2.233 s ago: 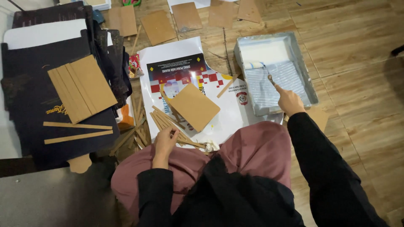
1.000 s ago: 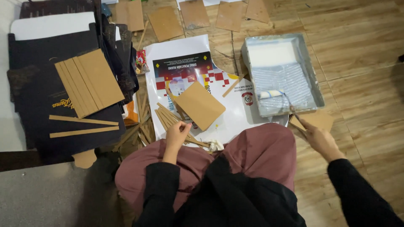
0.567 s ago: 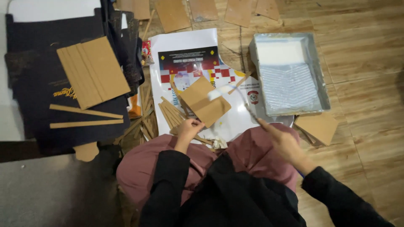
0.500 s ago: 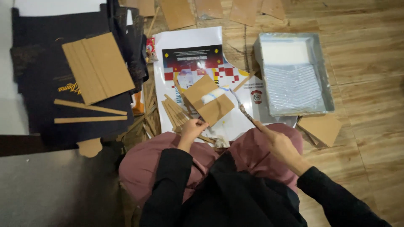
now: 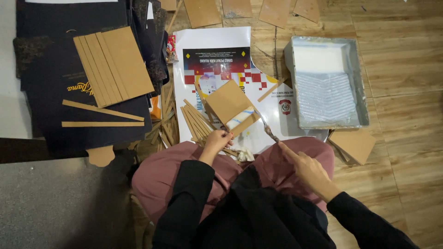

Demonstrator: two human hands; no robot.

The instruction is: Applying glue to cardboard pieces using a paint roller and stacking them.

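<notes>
Leftmost, black sheets (image 5: 69, 92) carry a stack of brown boards (image 5: 113, 64); at centre the left hand (image 5: 217, 140) pinches a brown card square (image 5: 228, 102), the right hand (image 5: 309, 168) grips a small roller (image 5: 242, 119) on it, a paint tray (image 5: 357, 83) upper right

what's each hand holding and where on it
Right hand grips a small roller by its handle end. Left hand pinches the brown card piece at its lower edge.

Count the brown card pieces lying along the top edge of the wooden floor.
4: one at the far left, mostly cut off, one left of centre, one at centre, one at right. More may lie beyond the frame.
</notes>
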